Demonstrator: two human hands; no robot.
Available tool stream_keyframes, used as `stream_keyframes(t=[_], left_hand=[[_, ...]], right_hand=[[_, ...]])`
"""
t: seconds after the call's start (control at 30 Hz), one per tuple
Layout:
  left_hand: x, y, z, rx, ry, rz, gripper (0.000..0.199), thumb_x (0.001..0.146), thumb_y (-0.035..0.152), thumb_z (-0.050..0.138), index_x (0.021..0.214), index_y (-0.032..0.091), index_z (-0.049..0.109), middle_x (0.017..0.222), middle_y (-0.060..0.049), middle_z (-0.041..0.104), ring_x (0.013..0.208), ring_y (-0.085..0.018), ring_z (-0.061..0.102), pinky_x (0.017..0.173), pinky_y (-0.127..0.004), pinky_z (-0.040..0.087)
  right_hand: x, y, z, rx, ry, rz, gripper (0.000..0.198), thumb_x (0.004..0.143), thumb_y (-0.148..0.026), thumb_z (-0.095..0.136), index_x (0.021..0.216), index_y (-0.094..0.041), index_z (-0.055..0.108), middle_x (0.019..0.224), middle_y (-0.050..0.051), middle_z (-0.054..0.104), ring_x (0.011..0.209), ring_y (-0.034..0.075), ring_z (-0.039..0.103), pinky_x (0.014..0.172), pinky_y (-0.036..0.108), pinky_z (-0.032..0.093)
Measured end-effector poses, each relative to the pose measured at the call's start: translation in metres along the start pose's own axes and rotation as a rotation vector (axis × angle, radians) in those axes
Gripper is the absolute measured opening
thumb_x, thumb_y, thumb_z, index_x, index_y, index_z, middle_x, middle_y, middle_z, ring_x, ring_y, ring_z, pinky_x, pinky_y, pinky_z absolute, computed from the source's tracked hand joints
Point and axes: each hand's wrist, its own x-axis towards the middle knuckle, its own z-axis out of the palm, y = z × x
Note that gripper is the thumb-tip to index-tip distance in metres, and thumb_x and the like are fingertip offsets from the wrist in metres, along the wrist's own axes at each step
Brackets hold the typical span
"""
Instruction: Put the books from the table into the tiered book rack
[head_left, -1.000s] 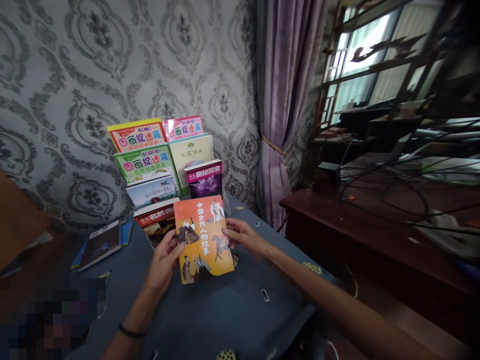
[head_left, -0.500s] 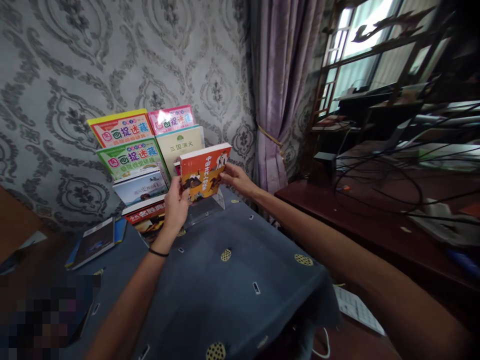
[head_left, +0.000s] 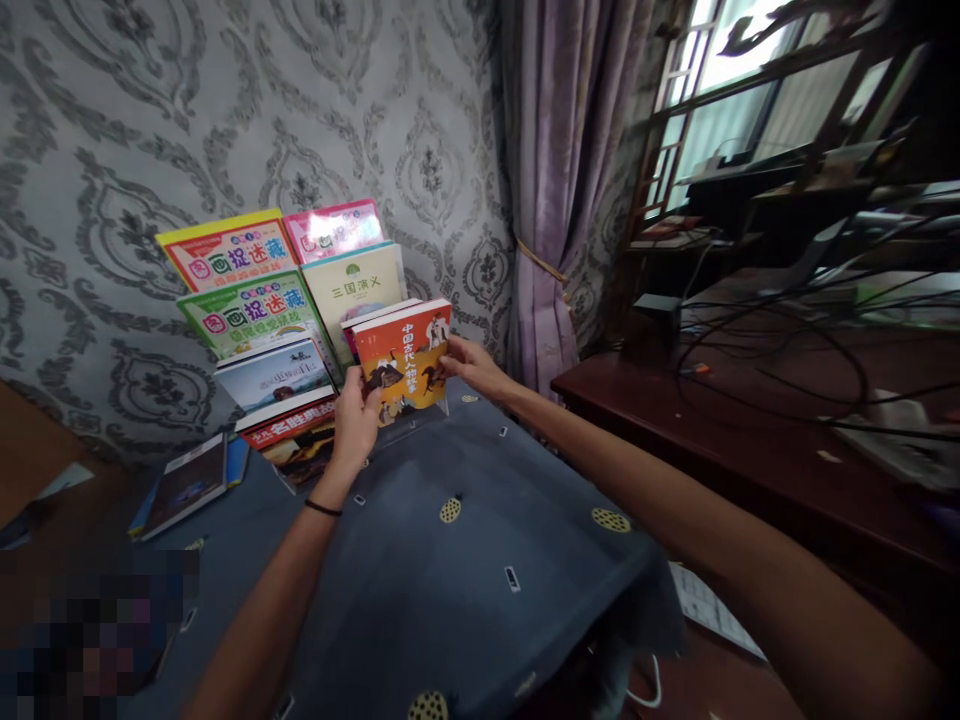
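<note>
An orange book [head_left: 409, 365] with white lettering and drawn figures stands nearly upright at the front right of a tiered display of books. My left hand [head_left: 355, 418] grips its left edge, thumb on the cover. On its right edge my right hand [head_left: 474, 366] holds on with fingers and thumb. Behind it rises a cream book [head_left: 356, 290]. To the left, a red-titled book [head_left: 292, 440], a pale blue landscape book [head_left: 277, 380] and a green-bordered book [head_left: 251, 318] stand in rows. A clear stand edge shows below the orange book.
Two more books [head_left: 187, 485] lie at the left on the blue patterned tablecloth [head_left: 480, 540]. Patterned wallpaper backs the table, with a purple curtain [head_left: 547, 180] beside it. A dark red desk [head_left: 600, 400] with tangled black cables [head_left: 780, 370] stands at right.
The orange book has come down and tilted back more upright, in the front right place of the display. Both hands stay on its sides. The view has shifted slightly.
</note>
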Motion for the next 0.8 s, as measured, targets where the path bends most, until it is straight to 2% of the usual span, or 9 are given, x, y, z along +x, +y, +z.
stream_keyframes(t=[0.2,0.33,0.43,0.57,0.63,0.8], left_hand=[[-0.034,-0.014,0.005,-0.067,-0.069,-0.097,0.024,0.083,0.019,0.052,0.107,0.021,0.052,0.104,-0.005,0.069,0.099,-0.022,0.067,0.090,-0.035,0.052],[-0.054,-0.024,0.006,0.080,-0.070,-0.146,0.016,0.086,0.024,0.050,0.103,0.022,0.051,0.098,-0.006,0.069,0.095,-0.023,0.067,0.087,-0.037,0.051],[-0.054,-0.024,0.002,0.207,-0.064,-0.119,0.010,0.087,0.025,0.050,0.096,0.022,0.052,0.095,-0.007,0.068,0.092,-0.024,0.065,0.085,-0.038,0.050],[-0.038,-0.011,-0.005,0.280,-0.065,-0.072,0.006,0.085,0.024,0.051,0.089,0.021,0.054,0.086,-0.004,0.066,0.081,-0.022,0.063,0.078,-0.035,0.051],[-0.025,0.000,-0.011,0.290,-0.047,-0.043,0.007,0.085,0.024,0.051,0.090,0.021,0.056,0.084,-0.004,0.066,0.077,-0.021,0.061,0.073,-0.033,0.050],[0.012,0.031,-0.024,0.343,0.063,0.096,0.008,0.084,0.020,0.055,0.091,0.020,0.059,0.087,-0.006,0.068,0.080,-0.022,0.062,0.076,-0.035,0.049]], right_hand=[[-0.036,0.016,0.005,-0.040,-0.073,0.034,0.035,0.087,-0.042,0.060,0.113,-0.020,0.056,0.101,0.008,0.068,0.082,0.021,0.065,0.071,0.037,0.057],[-0.063,0.030,0.012,-0.108,-0.101,0.023,0.037,0.089,-0.044,0.058,0.117,-0.019,0.056,0.105,0.009,0.066,0.084,0.021,0.065,0.072,0.038,0.058],[-0.068,0.034,0.014,-0.152,-0.090,0.015,0.036,0.090,-0.043,0.056,0.117,-0.020,0.055,0.106,0.009,0.066,0.088,0.022,0.064,0.073,0.038,0.058],[-0.056,0.026,0.013,-0.135,-0.068,0.032,0.033,0.087,-0.037,0.057,0.116,-0.020,0.054,0.095,0.006,0.066,0.077,0.021,0.064,0.069,0.040,0.058],[-0.043,0.015,0.010,-0.146,-0.046,0.015,0.034,0.086,-0.034,0.057,0.116,-0.020,0.054,0.096,0.007,0.066,0.077,0.022,0.064,0.069,0.041,0.059],[-0.001,-0.019,0.005,-0.154,0.044,-0.092,0.035,0.085,-0.028,0.055,0.119,-0.022,0.054,0.111,0.009,0.065,0.097,0.024,0.063,0.081,0.042,0.059]])
